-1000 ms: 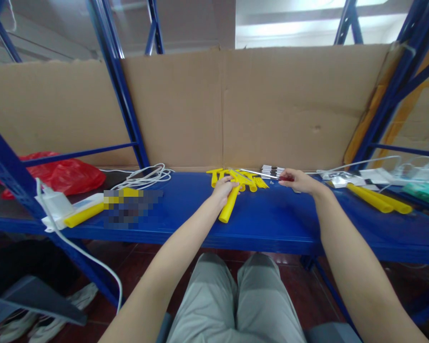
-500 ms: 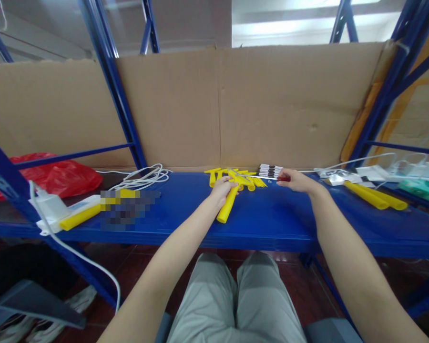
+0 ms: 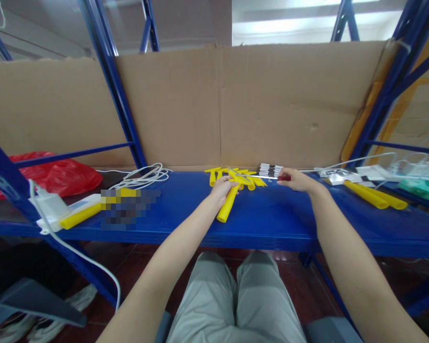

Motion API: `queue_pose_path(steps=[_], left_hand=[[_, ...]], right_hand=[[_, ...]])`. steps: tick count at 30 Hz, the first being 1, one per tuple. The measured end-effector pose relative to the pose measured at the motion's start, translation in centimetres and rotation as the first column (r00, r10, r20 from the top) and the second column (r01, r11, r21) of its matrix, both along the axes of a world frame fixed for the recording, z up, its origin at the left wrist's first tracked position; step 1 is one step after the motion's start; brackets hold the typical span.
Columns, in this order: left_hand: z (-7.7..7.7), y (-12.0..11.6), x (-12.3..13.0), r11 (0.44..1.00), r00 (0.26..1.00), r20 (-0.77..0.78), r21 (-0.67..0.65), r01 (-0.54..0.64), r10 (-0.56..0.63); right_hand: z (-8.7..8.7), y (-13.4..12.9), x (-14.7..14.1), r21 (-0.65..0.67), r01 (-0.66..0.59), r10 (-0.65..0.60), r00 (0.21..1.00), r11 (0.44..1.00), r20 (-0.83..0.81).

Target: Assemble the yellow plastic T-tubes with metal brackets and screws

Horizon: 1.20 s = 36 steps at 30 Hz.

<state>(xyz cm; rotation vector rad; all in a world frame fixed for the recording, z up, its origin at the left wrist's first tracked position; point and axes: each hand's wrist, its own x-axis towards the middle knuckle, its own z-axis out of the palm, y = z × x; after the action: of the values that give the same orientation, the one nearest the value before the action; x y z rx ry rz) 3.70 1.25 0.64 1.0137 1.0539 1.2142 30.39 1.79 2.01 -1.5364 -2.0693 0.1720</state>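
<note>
Movement: since one second earlier, the silver shaft of the red-handled tool [image 3: 284,178] had swung to nearly level; both hands had barely shifted.
Left hand: this one [image 3: 219,190] closed its fingers around the upper part of a yellow tube [image 3: 226,209], whose lower end pointed to 7 o'clock.
Right hand: at the left one's 3 o'clock, it [image 3: 297,181] pinched the tool's handle, the shaft running to 9 o'clock; whether its tip touched the tube could not be told.
Small yellow pieces: these [image 3: 213,179] lay on the blue bench [image 3: 186,205] around 12 o'clock of the left hand.
White stack: dark-banded, it [image 3: 269,170] sat at the right hand's 10 o'clock.
Two spare tubes: these [image 3: 366,195] lay at its 3 o'clock.
</note>
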Motion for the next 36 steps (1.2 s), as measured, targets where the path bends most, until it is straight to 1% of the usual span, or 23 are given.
queue_pose_path(steps=[8,15,27,36], left_hand=[[0.2,-0.5,0.1,1.000,1.000,0.030,0.014,0.009,-0.009],[0.3,-0.8,0.2,1.000,1.000,0.018,0.016,-0.020,0.020],[-0.3,0.3,-0.1,1.000,1.000,-0.016,0.016,-0.006,0.006],[-0.4,0.3,0.1,0.999,0.998,-0.058,0.039,-0.028,0.030]], right_hand=[[0.4,-0.5,-0.3,0.014,0.031,-0.031,0.999,0.999,0.022],[0.3,-0.4,-0.3,0.020,-0.006,0.005,1.000,1.000,0.011],[-0.4,0.5,0.4,0.060,-0.058,0.058,0.998,0.997,0.006],[-0.2,0.3,0.2,0.007,-0.068,0.068,0.997,0.998,-0.028]])
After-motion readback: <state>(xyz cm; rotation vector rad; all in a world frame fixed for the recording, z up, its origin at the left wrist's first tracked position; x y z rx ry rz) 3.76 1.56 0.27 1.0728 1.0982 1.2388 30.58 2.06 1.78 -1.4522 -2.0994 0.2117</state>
